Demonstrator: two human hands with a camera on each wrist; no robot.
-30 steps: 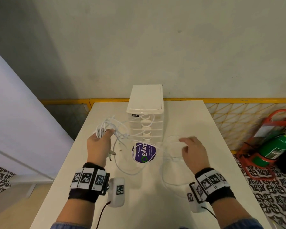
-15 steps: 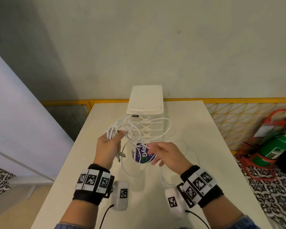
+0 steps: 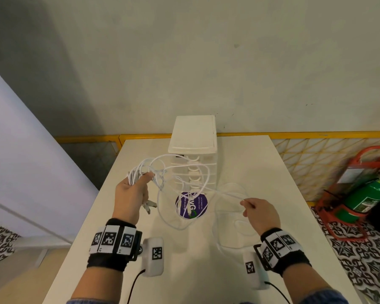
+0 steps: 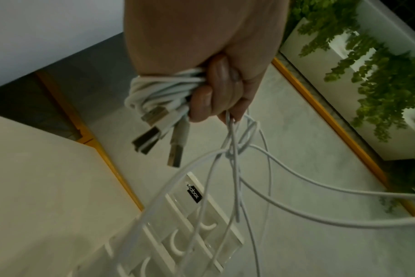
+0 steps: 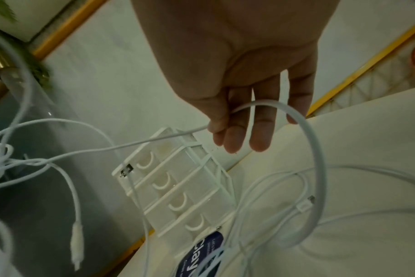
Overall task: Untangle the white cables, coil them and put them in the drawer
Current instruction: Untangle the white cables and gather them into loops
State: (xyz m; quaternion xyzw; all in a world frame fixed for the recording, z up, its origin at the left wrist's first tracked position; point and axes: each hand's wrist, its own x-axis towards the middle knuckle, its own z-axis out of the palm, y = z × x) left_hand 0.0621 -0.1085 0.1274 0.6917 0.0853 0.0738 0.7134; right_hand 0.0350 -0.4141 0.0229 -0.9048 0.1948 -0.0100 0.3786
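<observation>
My left hand (image 3: 133,191) is raised over the table's left side and grips a bundle of coiled white cables (image 4: 159,90), their USB plugs (image 4: 149,138) hanging below the fist. From the bundle a knot of loose strands (image 3: 162,178) runs to the right. My right hand (image 3: 253,208) pinches one white strand (image 5: 296,120) between thumb and fingers and holds it taut. More cable loops (image 3: 228,216) lie on the table (image 3: 261,163). The white drawer unit (image 3: 193,137) stands at the table's far middle, all drawers (image 5: 178,189) closed.
A purple round sticker (image 3: 191,205) sits on the table in front of the drawer unit. A yellow rail (image 3: 316,134) runs along the wall behind. To the right, on the floor, a green fire extinguisher (image 3: 369,194) sits in a red stand.
My right hand has taken a strand near the left hand and pulled it out to the right. The left hand has stayed raised with the bundle.
</observation>
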